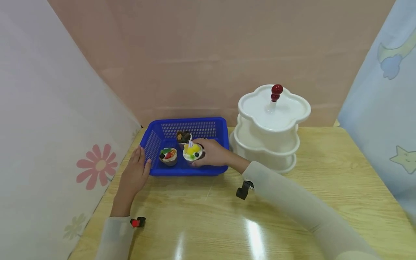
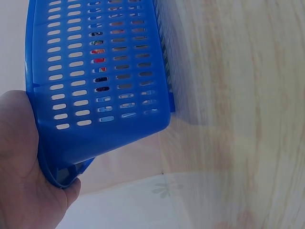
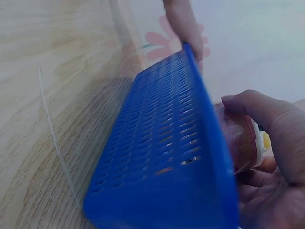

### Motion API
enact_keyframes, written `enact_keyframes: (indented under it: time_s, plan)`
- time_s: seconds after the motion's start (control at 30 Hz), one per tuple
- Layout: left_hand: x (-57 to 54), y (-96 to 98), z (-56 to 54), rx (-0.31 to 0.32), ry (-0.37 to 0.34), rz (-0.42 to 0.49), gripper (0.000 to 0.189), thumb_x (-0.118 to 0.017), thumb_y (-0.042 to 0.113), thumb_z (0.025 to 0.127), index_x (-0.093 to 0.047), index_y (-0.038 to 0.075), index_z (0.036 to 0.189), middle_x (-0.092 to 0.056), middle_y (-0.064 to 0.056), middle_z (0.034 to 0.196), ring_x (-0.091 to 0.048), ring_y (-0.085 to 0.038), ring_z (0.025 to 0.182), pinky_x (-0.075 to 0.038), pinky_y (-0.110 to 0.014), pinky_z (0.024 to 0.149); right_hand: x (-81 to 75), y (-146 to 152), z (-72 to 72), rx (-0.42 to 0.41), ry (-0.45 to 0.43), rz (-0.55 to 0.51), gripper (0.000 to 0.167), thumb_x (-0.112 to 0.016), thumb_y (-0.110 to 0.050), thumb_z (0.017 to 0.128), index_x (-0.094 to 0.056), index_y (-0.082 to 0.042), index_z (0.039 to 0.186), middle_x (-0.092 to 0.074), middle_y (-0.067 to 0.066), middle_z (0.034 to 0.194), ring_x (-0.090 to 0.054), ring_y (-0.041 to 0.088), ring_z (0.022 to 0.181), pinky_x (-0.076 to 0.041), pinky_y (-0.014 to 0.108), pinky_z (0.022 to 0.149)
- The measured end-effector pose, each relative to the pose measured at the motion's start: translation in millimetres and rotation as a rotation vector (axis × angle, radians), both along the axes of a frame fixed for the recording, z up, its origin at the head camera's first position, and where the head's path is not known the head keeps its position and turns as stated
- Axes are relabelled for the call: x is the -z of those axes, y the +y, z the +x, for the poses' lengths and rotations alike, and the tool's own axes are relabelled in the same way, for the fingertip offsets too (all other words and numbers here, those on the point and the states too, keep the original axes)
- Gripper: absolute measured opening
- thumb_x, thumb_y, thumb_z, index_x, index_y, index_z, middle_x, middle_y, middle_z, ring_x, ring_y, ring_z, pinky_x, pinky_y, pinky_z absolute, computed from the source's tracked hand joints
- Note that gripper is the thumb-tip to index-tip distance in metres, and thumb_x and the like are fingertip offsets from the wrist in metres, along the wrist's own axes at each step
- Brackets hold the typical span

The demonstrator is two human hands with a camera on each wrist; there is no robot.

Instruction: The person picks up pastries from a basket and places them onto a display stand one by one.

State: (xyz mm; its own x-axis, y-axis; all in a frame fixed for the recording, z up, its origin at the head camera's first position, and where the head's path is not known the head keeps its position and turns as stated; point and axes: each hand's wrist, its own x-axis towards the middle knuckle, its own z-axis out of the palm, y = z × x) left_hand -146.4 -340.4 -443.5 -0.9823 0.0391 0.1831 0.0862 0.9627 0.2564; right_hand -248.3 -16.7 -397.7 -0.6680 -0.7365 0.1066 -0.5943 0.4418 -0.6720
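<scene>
A blue plastic basket [image 1: 186,172] with slotted walls holds several cupcakes. My right hand [image 1: 212,153] reaches over its right side and grips a cupcake [image 1: 192,151] topped with white cream and yellow fruit; the right wrist view shows the thumb and fingers around its brown cup. Beside it in the basket sit a cupcake with red and green topping [image 1: 168,155] and a dark chocolate one [image 1: 183,137]. At the basket's front left corner, my left hand [image 1: 134,171] rests against the rim with its fingers fairly straight. Part of another item behind the right hand is hidden.
A white three-tier stand [image 1: 274,119] with scalloped trays and a red knob [image 1: 276,92] stands close to the basket's right side. Both are on a light wooden table [image 1: 195,213]. Pink cloth [image 1: 211,61] hangs behind, with patterned cloth on both sides.
</scene>
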Motion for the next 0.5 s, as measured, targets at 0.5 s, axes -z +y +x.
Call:
enact_keyframes:
  time_s: [0.5]
  plan:
    - [1.1,0.2,2.4,0.012,0.047,0.012,0.068,-0.027,0.038,0.112,-0.020,-0.016,0.154,-0.013,-0.033,0.163,-0.015,-0.049,0.151,-0.021,-0.064,0.117,-19.7,38.4,29.9,0.109,0.009,-0.160,0.081,-0.090,-0.029,0.076,-0.053,-0.009,0.145,-0.066,0.005,0.129,-0.063,0.017,0.110,-0.056,0.042,0.094]
